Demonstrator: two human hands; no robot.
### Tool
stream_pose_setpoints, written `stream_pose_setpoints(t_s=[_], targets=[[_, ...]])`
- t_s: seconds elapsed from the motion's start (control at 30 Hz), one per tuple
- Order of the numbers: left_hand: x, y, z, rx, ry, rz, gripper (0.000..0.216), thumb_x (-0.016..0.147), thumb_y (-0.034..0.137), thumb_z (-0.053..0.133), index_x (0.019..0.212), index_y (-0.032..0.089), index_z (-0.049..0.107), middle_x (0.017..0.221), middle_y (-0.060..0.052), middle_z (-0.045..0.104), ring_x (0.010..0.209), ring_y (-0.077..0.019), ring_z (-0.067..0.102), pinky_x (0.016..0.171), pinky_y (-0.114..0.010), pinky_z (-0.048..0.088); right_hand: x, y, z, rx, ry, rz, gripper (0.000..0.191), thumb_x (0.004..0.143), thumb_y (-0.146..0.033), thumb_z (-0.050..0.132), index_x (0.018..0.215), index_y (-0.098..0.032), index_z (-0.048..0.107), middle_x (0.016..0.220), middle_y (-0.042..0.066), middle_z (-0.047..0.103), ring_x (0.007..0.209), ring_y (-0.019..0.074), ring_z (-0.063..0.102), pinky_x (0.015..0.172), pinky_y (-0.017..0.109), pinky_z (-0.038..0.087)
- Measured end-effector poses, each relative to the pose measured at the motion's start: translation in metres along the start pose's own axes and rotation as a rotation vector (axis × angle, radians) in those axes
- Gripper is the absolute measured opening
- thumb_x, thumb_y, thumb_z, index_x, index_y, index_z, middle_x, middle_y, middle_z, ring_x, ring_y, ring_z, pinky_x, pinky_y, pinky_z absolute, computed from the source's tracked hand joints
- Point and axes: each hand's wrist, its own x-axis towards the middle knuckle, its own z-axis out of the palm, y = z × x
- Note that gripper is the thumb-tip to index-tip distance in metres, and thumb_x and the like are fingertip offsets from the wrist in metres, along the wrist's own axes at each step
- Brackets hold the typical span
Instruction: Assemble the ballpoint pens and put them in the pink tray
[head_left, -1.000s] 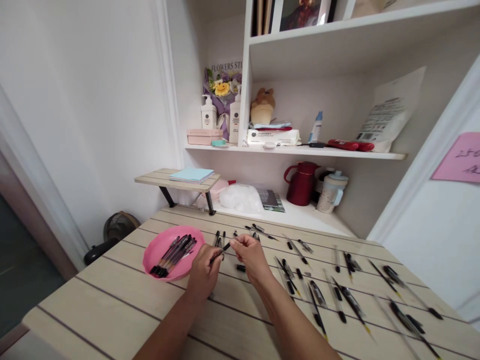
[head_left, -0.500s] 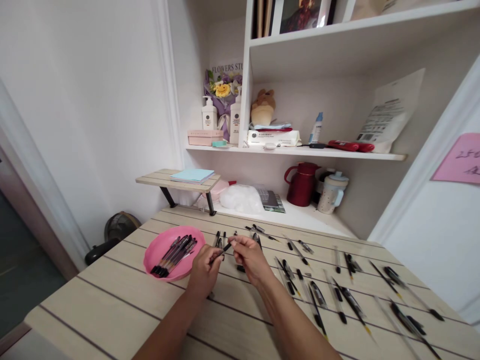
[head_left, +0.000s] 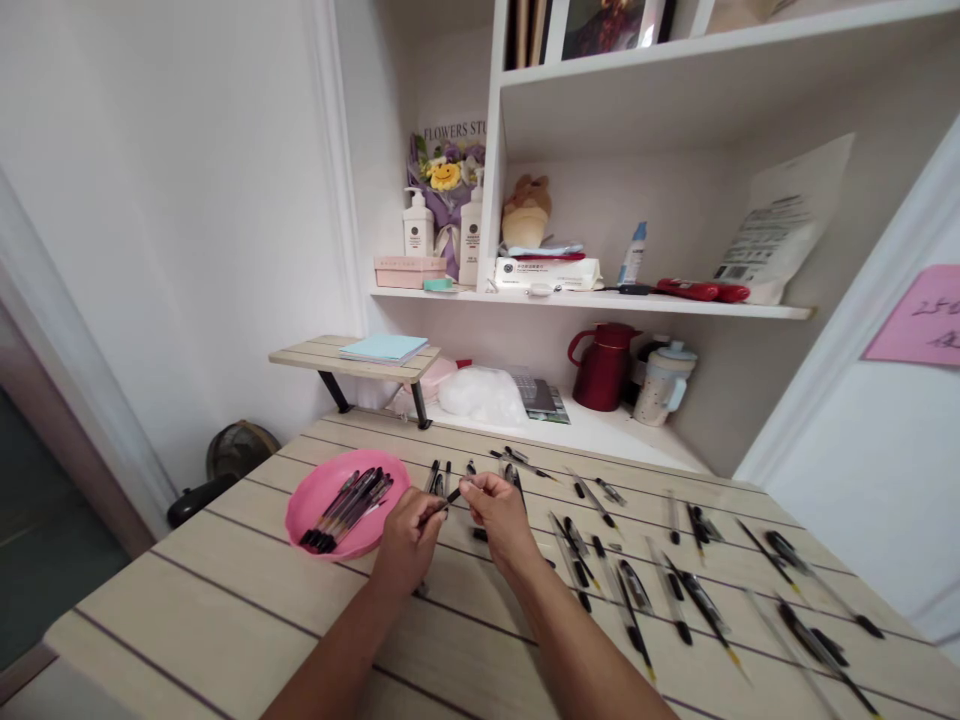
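Observation:
Between both hands is a dark pen [head_left: 453, 495], tilted with its far end up and to the right. My left hand [head_left: 409, 535] is closed around its lower part, which the fingers mostly hide. The fingertips of my right hand [head_left: 496, 512] pinch the upper end. Just left of my left hand, a pink round tray [head_left: 300, 500] holds several black pens [head_left: 349, 510] lying side by side. Right of my right hand, pen parts lie spread in small groups: clear barrels, black caps [head_left: 636, 585] and ink refills [head_left: 634, 625] with yellowish ends.
The slatted wooden table [head_left: 247, 610] carries a small raised stand [head_left: 315, 352] with blue paper [head_left: 384, 347] at the back left. Behind stand a red jug [head_left: 604, 368], a pale cup [head_left: 664, 385] and a white plastic bag [head_left: 482, 397]. A shelf [head_left: 660, 305] runs above.
Both hands stay almost in place, still on the pen. My right hand has shifted very slightly; the view has moved a little. The tray and loose parts lie as before.

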Motion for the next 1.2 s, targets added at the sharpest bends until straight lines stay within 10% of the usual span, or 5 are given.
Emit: stream_pose_setpoints(t_s=[0.47,0.63,0.9,1.03,1.2], targets=[[0.002,-0.003,-0.004,0.043,0.057,-0.048,0.011,0.075,0.024,0.050,0.075,0.017,0.059,0.073,-0.004,0.059,0.072,-0.0165,0.056,0.066,-0.027,0.044,0.000,0.000,0.002,-0.099,-0.017,0.034,0.029,0.059,-0.038,0.065,0.076,-0.015,0.056,0.051,-0.006,0.047,0.038,0.0045,0.035,0.038,0.018,0.023],[0.004,-0.007,-0.011,0.059,0.251,-0.188,0.017,0.077,0.028,0.047,0.083,0.016,0.056,0.077,-0.004,0.060,0.069,-0.0164,0.056,0.064,-0.027,0.045,-0.019,0.009,0.014,-0.713,-0.222,-0.011,0.016,0.065,-0.030,0.057,0.071,-0.016,0.057,0.062,0.000,0.058,0.051,0.0119,0.052,0.049,0.023,0.036],[0.002,-0.013,-0.008,0.004,0.179,-0.181,0.023,0.081,0.028,0.041,0.092,0.016,0.057,0.075,-0.004,0.063,0.064,-0.0160,0.058,0.061,-0.027,0.045,-0.048,0.020,0.033,-1.464,-0.458,-0.275,0.025,0.069,-0.015,0.050,0.092,-0.012,0.061,0.085,0.014,0.064,0.072,0.0220,0.060,0.058,0.028,0.037],[0.001,-0.009,-0.005,-0.006,0.133,-0.115,0.026,0.080,0.027,0.041,0.095,0.016,0.059,0.075,-0.005,0.064,0.068,-0.0171,0.059,0.063,-0.028,0.045,-0.018,-0.001,0.007,-1.273,-0.162,-0.199,0.009,0.067,-0.015,0.051,0.067,-0.015,0.060,0.072,0.009,0.064,0.069,0.0189,0.058,0.058,0.027,0.037],[-0.002,-0.005,0.000,-0.035,0.009,-0.067,0.028,0.081,0.026,0.040,0.100,0.018,0.059,0.077,-0.004,0.064,0.069,-0.0166,0.060,0.066,-0.029,0.046,0.009,-0.030,-0.019,-0.310,0.061,-0.142,0.020,0.068,-0.028,0.058,0.084,-0.017,0.054,0.058,-0.002,0.057,0.052,0.0120,0.053,0.048,0.022,0.039]])
